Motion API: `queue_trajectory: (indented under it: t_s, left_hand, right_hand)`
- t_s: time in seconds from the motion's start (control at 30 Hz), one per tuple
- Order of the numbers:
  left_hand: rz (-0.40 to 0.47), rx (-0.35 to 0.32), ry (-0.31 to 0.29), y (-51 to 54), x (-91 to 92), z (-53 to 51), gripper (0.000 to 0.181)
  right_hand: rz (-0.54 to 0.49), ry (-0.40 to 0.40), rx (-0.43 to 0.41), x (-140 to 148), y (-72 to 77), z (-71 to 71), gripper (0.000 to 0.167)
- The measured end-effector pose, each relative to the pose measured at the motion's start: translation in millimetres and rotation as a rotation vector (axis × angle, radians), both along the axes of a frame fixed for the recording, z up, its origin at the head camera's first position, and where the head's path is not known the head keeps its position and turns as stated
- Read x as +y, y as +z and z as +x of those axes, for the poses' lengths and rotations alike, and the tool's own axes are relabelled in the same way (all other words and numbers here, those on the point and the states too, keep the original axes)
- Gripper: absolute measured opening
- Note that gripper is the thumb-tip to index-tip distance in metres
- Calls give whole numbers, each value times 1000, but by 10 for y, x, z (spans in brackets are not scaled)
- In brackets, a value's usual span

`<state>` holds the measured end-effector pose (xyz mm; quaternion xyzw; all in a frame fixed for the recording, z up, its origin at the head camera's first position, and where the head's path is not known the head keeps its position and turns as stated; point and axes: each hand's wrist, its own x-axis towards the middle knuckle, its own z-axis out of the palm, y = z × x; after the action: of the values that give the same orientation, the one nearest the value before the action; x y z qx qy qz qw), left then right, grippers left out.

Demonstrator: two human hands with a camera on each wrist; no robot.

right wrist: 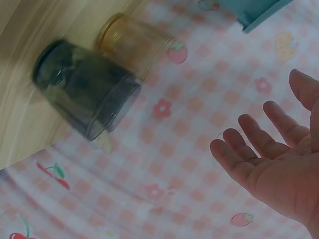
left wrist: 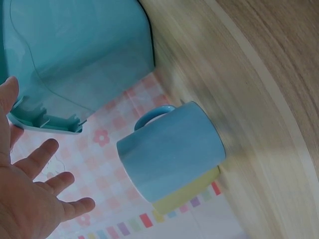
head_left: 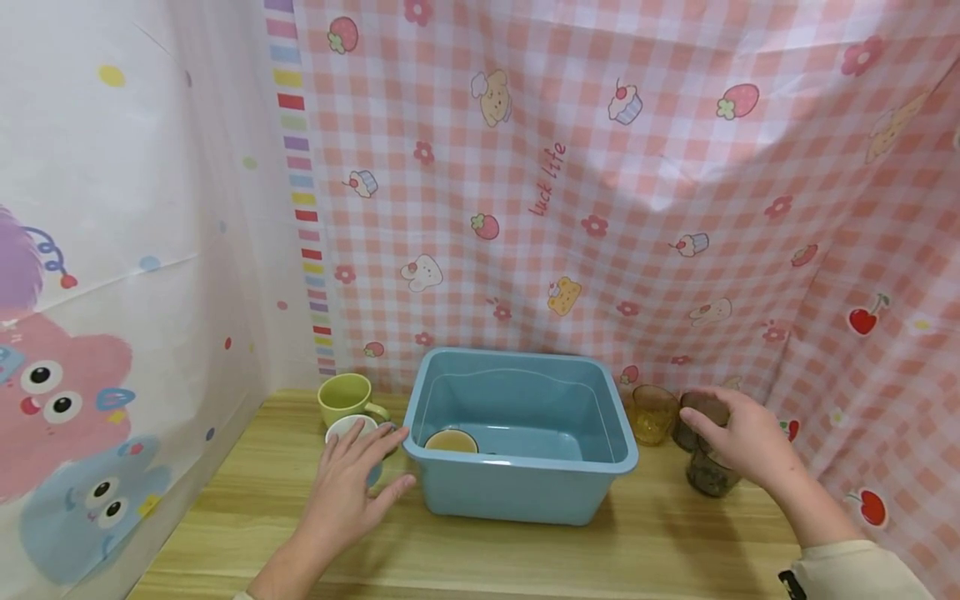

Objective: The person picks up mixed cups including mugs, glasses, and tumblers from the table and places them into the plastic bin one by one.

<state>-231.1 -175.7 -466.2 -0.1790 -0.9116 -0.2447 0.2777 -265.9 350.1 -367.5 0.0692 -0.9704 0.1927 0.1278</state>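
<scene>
Here's the left hand (head_left: 352,479), fingers fanned wide and gripping nothing, poised over the blue mug (left wrist: 172,152), a fingertip lining up with the corner of the blue plastic tub (head_left: 517,496); contact with that rim, I can't call. Over on the right, the right hand (head_left: 750,437) hangs loose and bare, fingers gently bent, in front of the farther dark glass (head_left: 687,429), beside the nearer dark glass (head_left: 711,477) and the amber glass (head_left: 652,418). The right wrist view shows clear air between palm and glassware! From the head, the blue mug shows mostly white inside; the left wrist view reveals its blue wall and handle, the yellow-green mug (head_left: 342,400) behind. Only the head view catches the yellow-lined cup (head_left: 452,442) inside the tub.
</scene>
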Motion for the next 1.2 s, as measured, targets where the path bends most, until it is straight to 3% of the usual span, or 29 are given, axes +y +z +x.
queue_trajectory:
  t_s: [0.57, 1.2]
  left_hand:
    - [2, -8, -7, -13, -8, 2, 66]
    - [-5, -12, -1, -10, -8, 2, 66]
  right_hand:
    - [55, -98, -90, 469, -153, -163, 75]
    - [119, -158, -317, 702, -393, -308, 104]
